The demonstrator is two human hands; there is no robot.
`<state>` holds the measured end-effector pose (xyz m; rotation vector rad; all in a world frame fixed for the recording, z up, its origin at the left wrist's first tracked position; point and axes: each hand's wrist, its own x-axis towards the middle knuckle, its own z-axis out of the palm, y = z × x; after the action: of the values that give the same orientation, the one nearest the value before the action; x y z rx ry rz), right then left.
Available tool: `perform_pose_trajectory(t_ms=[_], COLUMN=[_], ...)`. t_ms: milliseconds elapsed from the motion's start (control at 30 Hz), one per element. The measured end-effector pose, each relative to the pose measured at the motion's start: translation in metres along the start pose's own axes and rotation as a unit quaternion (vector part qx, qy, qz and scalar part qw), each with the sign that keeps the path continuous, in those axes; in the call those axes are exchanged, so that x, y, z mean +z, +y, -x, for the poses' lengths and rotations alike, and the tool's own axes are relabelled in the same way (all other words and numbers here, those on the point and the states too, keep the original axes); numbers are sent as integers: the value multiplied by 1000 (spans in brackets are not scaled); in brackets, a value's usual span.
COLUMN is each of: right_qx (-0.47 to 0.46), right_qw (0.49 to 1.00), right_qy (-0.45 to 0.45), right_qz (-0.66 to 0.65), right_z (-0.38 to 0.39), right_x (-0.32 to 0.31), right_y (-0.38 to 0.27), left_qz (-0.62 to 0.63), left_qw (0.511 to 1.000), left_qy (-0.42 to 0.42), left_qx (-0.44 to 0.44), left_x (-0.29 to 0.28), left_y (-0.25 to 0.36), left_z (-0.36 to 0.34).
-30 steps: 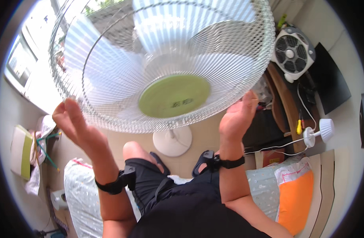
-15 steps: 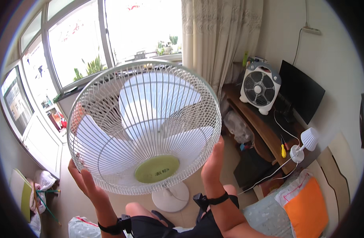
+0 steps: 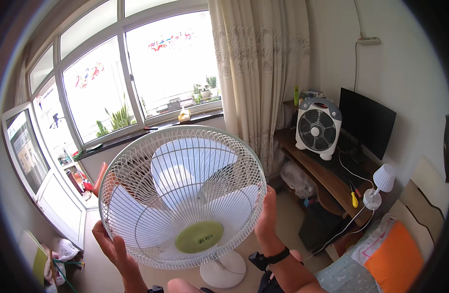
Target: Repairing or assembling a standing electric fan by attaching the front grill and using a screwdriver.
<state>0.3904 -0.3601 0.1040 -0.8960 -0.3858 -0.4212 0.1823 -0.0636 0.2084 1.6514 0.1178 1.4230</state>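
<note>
A large electric fan [image 3: 156, 219] stands in front of me, its round white wire guard tilted upward. Pale blue blades [image 3: 173, 156] show through the wires, and a green oval badge [image 3: 200, 237] marks the guard's centre. Below it, the round white base [image 3: 223, 271] rests on the floor. My left hand [image 3: 116, 251] grips the guard's lower left rim. At the right rim is my right hand [image 3: 267, 219], thumb up along the edge and its other fingers mostly hidden behind the guard. Both wrists wear black straps.
A wooden desk at the right bears a box fan [image 3: 327, 129], a monitor [image 3: 366, 124], a white lamp [image 3: 383, 178] and a yellow-handled screwdriver [image 3: 354, 199]. An orange pillow [image 3: 399, 256] lies on the bed. Windows and a curtain [image 3: 253, 78] stand behind; a chair [image 3: 37, 263] is at lower left.
The view has tilted up, so the fan and both hands sit lower in it and more window shows. Both hands keep their hold on the guard.
</note>
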Motion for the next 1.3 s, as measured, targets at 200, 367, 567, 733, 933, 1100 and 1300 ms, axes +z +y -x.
perform_pose_trajectory(t_ms=[200,367,567,733,933,1100,1300], right_qx=[3,20,32,23,-19,156,212], right_qw=[1000,998,999,998,955,959,933], right_qy=[-18,-34,-44,-33,-146,-198,-171], right_qz=[20,45,-9,44,256,129,236], right_z=[-19,-27,-28,-17,17,16,-37], right_x=[-5,4,8,-9,-129,-181,-3], right_y=[-6,-14,-16,-20,18,-47,-82], left_qz=[-7,-32,-55,-73,-102,-164,-198], left_qw=[1000,998,996,994,986,969,943], left_qy=[-21,-54,-54,-80,-133,-167,-207], left_qx=[8,26,42,21,-22,-72,-167], left_x=[-3,-9,-10,-21,-31,-51,-47], left_y=[1,-3,3,10,10,27,55], left_z=[-12,-22,-25,-28,-54,-52,-69])
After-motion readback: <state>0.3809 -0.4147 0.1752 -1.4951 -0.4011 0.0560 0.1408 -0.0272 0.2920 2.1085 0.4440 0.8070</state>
